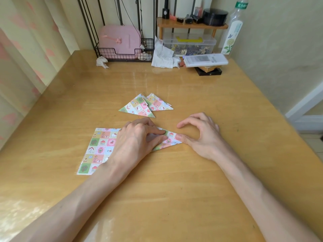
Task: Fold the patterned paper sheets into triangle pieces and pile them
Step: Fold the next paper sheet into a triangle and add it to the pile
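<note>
- The pile of folded triangles [139,107] lies near the middle of the wooden table [174,186]. One triangle sits in front and overlaps at least one more behind it to the right.
- The piece being folded [169,140] lies flat on the table, on the person's side of the pile and slightly to its right.
- An unfolded patterned sheet [99,147] lies flat, nearer the person than the pile and to its left. Its right edge is hidden under the left hand.
- The left hand [138,138], just on the near side of the pile, lies over the piece with its fingers laid along the paper. It is hard to tell whether the index finger and thumb pinch a flap or only press it flat.
- The right hand [201,135], nearer than the pile and to its right, presses its thumb on the piece's right tip. Its other fingers arch loosely above the table and hold nothing.
- Far beyond the pile, at the table's back edge, stand a wire basket [122,54] and a clear plastic box [189,43].
</note>
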